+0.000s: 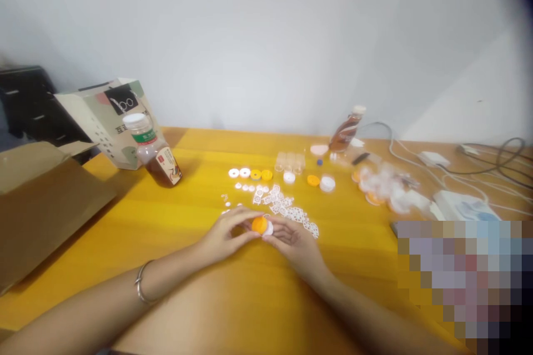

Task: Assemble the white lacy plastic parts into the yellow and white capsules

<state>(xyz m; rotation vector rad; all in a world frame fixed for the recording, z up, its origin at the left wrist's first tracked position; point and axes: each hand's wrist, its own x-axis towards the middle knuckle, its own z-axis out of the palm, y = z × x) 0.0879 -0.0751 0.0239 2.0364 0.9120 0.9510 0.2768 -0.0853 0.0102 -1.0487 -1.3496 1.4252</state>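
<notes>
1. I am holding a small orange cap [259, 225] between both hands, low over the yellow table [200, 288], right in front of me.
2. My left hand [227, 238] is closing its fingertips narrowly around the cap's left edge, thumb above, palm turned inward.
3. My right hand [293, 241] is pinching from the opposite side, and a small white piece [268, 228] is showing between its fingertips, touching the cap's right edge.
4. The cap is sitting exactly between the two hands, round face tilted up toward me, so neither hand is nearer; it has no long axis that I can tell.
5. A silver bracelet [141, 284] is resting on my left wrist.
6. Just beyond my fingertips, white lacy cut-outs [287, 208] are lying scattered; farther out, a row of white and yellow rings [250, 173] is sitting.
7. Well ahead and left of my left hand, a brown drink bottle [154, 152] is standing before a paper bag [112, 116]; a second bottle [345, 130] is standing ahead of my right hand.
</notes>
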